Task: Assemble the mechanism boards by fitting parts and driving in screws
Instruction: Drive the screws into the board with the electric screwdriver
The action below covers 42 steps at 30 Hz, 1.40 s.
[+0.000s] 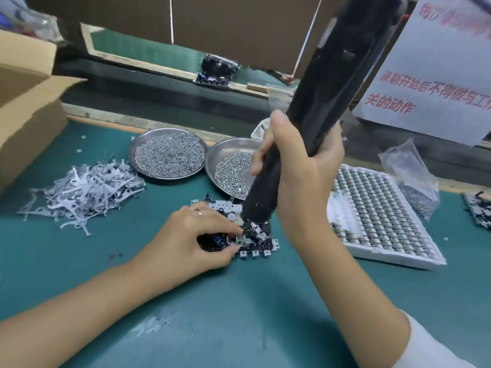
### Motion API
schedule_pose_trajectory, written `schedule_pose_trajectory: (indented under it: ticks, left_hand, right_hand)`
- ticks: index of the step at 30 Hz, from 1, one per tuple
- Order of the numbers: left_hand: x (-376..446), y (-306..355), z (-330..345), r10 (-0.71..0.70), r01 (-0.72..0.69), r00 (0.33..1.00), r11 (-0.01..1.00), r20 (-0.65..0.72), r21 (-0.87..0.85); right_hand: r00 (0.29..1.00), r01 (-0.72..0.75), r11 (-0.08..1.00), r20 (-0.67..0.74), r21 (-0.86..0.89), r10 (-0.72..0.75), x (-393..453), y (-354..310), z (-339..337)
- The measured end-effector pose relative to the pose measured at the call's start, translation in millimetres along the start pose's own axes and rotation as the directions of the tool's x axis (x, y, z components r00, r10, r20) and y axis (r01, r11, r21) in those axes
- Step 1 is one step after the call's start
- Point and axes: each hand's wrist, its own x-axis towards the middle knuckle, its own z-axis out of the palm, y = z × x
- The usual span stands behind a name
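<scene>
A mechanism board (256,245) with white plastic edges and black parts lies flat on the green mat near the middle. My left hand (194,235) rests on its left half, thumb and forefinger pinching a small part at the board's centre. My right hand (300,166) grips a long black electric screwdriver (318,107) held nearly upright. Its tip comes down on the board right beside my left fingertips. The exact screw under the tip is hidden.
Two steel dishes of screws (167,155) (231,168) stand behind the board. A heap of white metal levers (85,189) lies left, a cardboard box (24,107) beyond it. A white tray of small round parts (377,211) and a plastic bag (409,179) sit right. Another board (478,211) lies at the right edge.
</scene>
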Motion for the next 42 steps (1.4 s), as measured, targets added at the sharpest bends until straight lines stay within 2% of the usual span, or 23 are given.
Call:
schedule_pose_trajectory:
  ticks: [6, 42]
  left_hand:
    - [0, -2, 1, -0.013, 0.013, 1.000, 1.000, 0.010, 0.002]
    - [1, 1, 0, -0.020, 0.020, 1.000, 1.000, 0.020, 0.008]
  right_hand:
    - [0.999, -0.029, 0.993, 0.035, 0.112, 0.025, -11, 3, 9]
    - [1.000, 0.013, 0.994, 0.026, 0.105, -0.016, -15, 7, 8]
